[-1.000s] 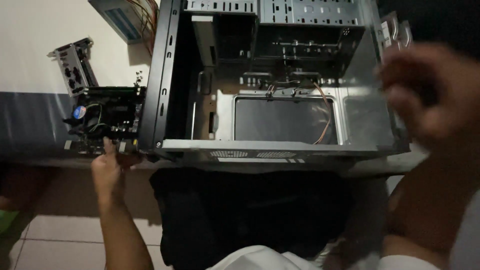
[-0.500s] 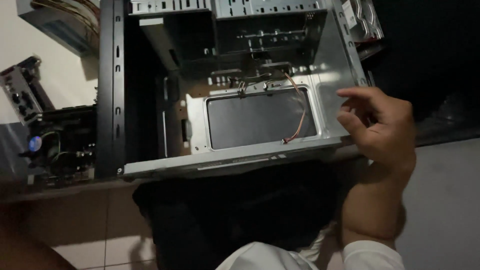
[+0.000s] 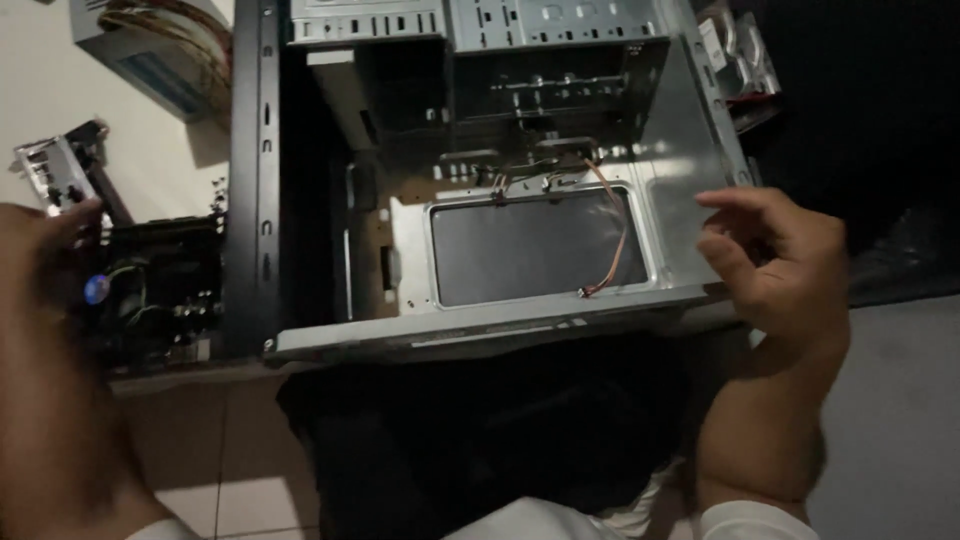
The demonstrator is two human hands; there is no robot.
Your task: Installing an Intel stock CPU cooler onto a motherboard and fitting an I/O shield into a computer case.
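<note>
Open computer case, side panel off, lying flat ahead of the person, long axis running away from them. Right hand: empty, fingers loosely curled, hovering at the case's near right corner, beside the orange cable. Left hand: blurred, grip cannot be told, over the motherboard left of the case. Right hand nearer; free room lies right.

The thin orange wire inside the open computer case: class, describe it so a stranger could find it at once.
Start at the open metal computer case lying on its side. On its floor is a large dark rectangular cutout. The orange wire curves down the cutout's right edge, near the right hand; it is the only bright-coloured strand against the grey metal.
</note>
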